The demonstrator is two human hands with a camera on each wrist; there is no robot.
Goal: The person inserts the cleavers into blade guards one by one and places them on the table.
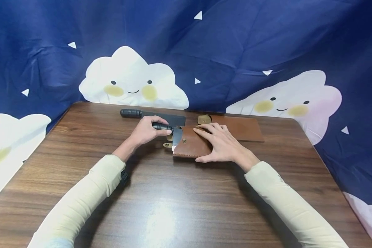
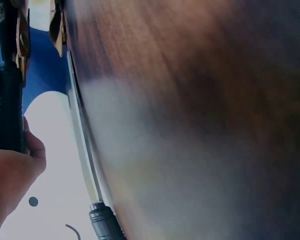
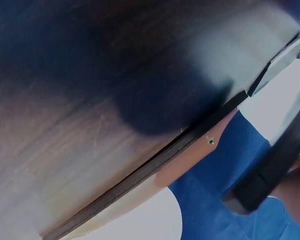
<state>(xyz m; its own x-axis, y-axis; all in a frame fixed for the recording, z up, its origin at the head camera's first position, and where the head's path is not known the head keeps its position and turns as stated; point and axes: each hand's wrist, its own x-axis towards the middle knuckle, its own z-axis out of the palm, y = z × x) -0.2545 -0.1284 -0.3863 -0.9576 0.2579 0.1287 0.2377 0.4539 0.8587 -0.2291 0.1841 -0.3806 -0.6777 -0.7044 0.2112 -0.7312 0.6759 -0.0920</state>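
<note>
Between thumb and fingers my left hand (image 1: 145,132) grips the black ribbed handle (image 2: 7,107) of a cleaver. Its broad blade (image 1: 177,135) is partly inside a brown leather sheath (image 1: 190,146), with only the part by the handle showing. My right hand (image 1: 221,143) holds the sheath from the right, fingers over its far edge and thumb at its near edge. An undone snap strap (image 1: 167,145) sticks out on the sheath's left side. In the right wrist view the held sheath (image 3: 270,170) appears as a blurred dark edge.
Behind my left hand lies a second cleaver with a black handle (image 1: 131,113) and dark blade (image 1: 173,120). Another brown leather sheath (image 1: 243,128) lies flat at the back right. All rest on a wooden table (image 1: 161,193) before a blue cloud-print curtain (image 1: 235,41).
</note>
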